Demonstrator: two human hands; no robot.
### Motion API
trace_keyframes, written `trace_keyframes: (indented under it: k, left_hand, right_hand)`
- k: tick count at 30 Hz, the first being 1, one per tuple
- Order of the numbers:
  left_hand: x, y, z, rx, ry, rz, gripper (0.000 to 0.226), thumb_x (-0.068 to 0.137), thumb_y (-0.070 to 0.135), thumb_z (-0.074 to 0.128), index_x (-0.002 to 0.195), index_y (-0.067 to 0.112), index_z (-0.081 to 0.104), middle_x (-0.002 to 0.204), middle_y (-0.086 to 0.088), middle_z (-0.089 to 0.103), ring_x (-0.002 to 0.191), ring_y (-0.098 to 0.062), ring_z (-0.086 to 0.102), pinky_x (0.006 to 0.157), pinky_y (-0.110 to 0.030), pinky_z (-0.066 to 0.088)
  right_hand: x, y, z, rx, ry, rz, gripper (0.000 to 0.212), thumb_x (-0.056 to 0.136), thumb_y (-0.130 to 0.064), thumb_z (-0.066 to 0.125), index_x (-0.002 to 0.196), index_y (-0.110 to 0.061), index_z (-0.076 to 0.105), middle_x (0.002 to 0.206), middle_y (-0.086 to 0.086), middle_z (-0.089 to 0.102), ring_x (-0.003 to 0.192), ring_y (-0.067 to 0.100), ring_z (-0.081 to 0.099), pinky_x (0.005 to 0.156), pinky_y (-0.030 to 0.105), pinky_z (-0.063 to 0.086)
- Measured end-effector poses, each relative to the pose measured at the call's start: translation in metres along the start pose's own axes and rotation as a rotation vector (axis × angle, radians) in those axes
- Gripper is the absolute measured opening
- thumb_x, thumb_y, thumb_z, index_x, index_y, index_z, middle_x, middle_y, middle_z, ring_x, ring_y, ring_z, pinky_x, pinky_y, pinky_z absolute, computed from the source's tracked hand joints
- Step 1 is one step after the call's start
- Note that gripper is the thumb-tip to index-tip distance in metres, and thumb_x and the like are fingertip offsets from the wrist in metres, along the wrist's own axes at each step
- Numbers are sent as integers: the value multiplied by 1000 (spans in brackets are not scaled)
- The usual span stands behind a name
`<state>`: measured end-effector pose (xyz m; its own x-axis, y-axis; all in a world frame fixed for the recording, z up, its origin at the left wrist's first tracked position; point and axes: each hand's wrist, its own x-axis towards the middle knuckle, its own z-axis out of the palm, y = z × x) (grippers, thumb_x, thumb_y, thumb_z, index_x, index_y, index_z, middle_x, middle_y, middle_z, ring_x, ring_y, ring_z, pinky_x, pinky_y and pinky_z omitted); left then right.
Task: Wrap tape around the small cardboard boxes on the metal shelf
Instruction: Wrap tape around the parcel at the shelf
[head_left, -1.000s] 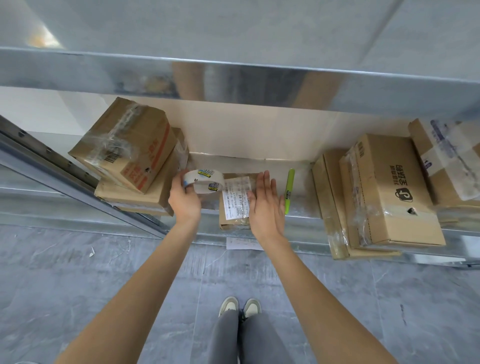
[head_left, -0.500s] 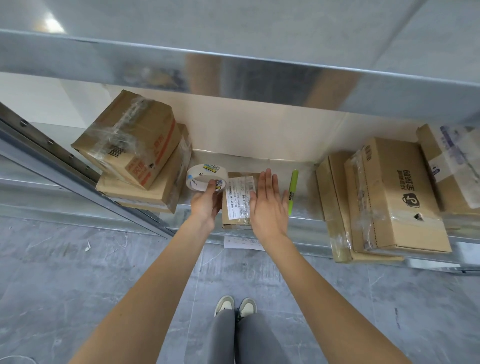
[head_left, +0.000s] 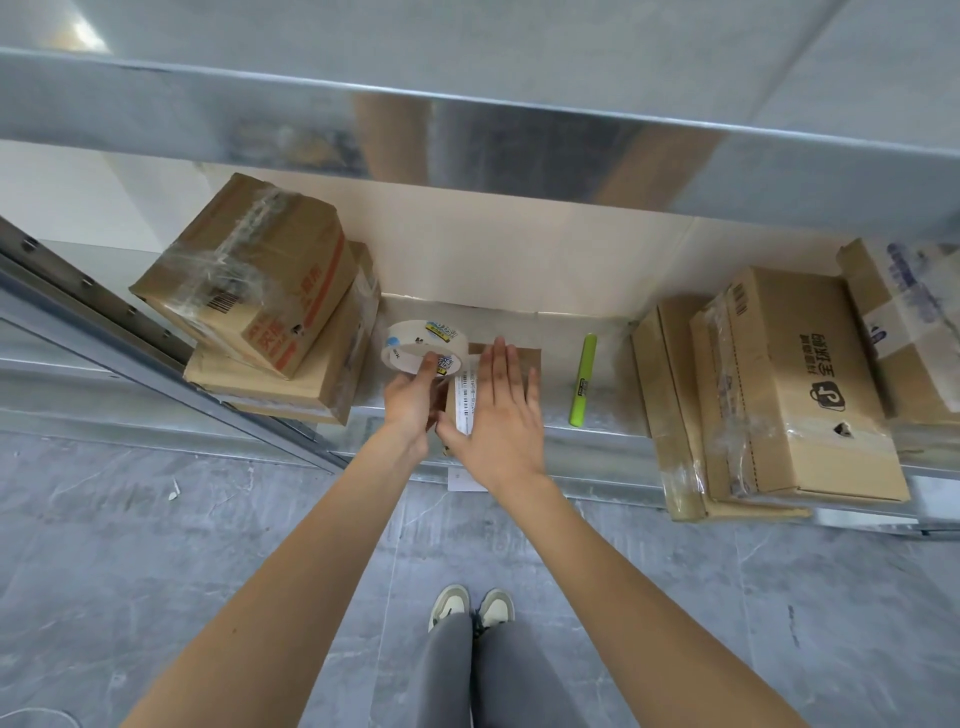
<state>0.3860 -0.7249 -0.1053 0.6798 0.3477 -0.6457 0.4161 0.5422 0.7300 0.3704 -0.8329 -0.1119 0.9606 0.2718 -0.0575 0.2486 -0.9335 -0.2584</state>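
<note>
Box (head_left: 527, 364) under right hand (head_left: 501, 421), shelf edge (head_left: 597, 441)

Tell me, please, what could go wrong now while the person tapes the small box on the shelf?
1. The small box lies near the shelf front edge, held only by the flat right hand; pulling tape could slide it off.
2. The left hand holds the tape roll by its edge, so it may slip.
3. The green marker lies close by and could get knocked.
</note>
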Motion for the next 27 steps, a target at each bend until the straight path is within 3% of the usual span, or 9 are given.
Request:
trace_keyframes:
  k: [7, 14, 20, 24, 27]
  left_hand:
    - [6, 7, -7, 38, -16, 6, 11, 101, 22, 52, 96, 16, 59, 78, -5, 72, 62, -14, 73, 51, -22, 56]
    - [13, -8, -14, -64, 28, -87, 25, 102, 22, 52, 116, 2, 53, 92, -18, 68, 61, -15, 73, 51, -24, 57]
    - [17, -12, -14, -110, 49, -91, 22, 100, 18, 55, 114, 1, 51, 62, -9, 72, 57, -15, 72, 53, -26, 59]
    - [15, -13, -11, -91, 60, -68, 21, 101, 16, 53, 114, 0, 51, 82, -17, 68, 53, -11, 70, 52, -22, 58]
    - [10, -15, -10, -70, 57, -14, 32, 102, 19, 52, 126, -2, 52, 108, -24, 67, 62, -10, 71, 63, -22, 57]
  right_hand:
    - [1, 0, 0, 18, 8, 5, 95, 86, -63, 43, 153, -4, 11, 162, 11, 5, 150, 20, -1, 121, 40, -7]
    - [-2, 1, 3, -48, -8, -37, 82, 91, -59, 35, 154, -13, 13, 163, 4, 4, 150, 24, -3, 118, 46, -8]
    - [0, -21, 5, -96, -47, 19, 67, 93, -42, 33, 154, -25, 13, 163, 1, 3, 148, 35, -11, 110, 63, -13]
    - [-2, -20, 4, -55, -54, 36, 73, 91, -45, 38, 155, -23, 10, 163, 0, 0, 148, 34, -12, 112, 63, -10]
    - [-2, -15, -2, 54, -42, 41, 78, 89, -43, 46, 155, -21, 10, 163, -2, 3, 149, 30, -9, 115, 59, -7]
